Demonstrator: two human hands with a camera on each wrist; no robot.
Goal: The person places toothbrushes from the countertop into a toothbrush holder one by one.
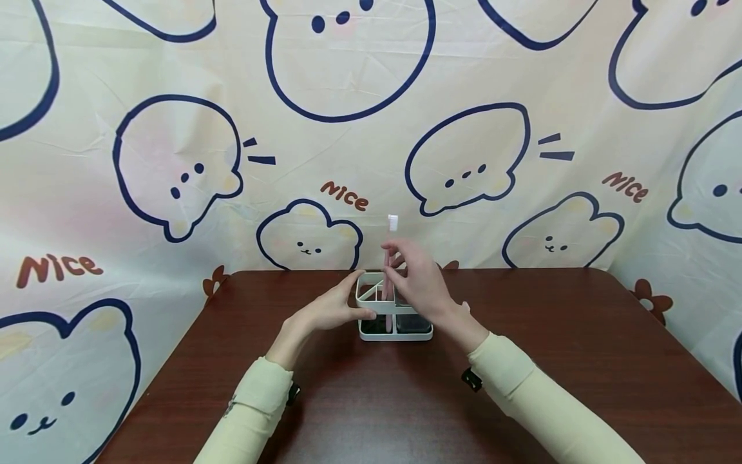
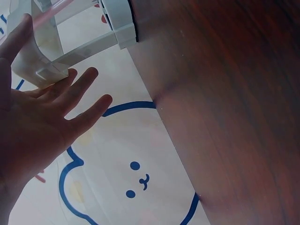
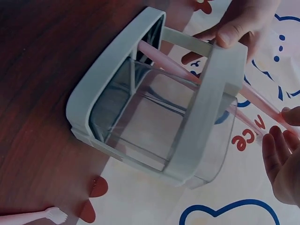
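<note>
A white two-tier holder (image 1: 375,305) stands upright on the table, with a clear cup (image 3: 145,122) on one side. My left hand (image 1: 330,308) grips the left side of its upper tier, thumb in front and fingertips behind; the left wrist view shows this hand (image 2: 51,108) against the frame. With bristles up, a pink toothbrush (image 1: 387,258) passes through the upper tier, its lower end in the left part of the base. My right hand (image 1: 422,278) pinches it above the holder; the same hand (image 3: 286,164) shows at the right wrist view's edge.
Another pink toothbrush (image 3: 28,217) shows partly at the lower left of the right wrist view, beside the holder. The brown table (image 1: 371,399) ends at a patterned cloth backdrop (image 1: 382,154) just behind the holder.
</note>
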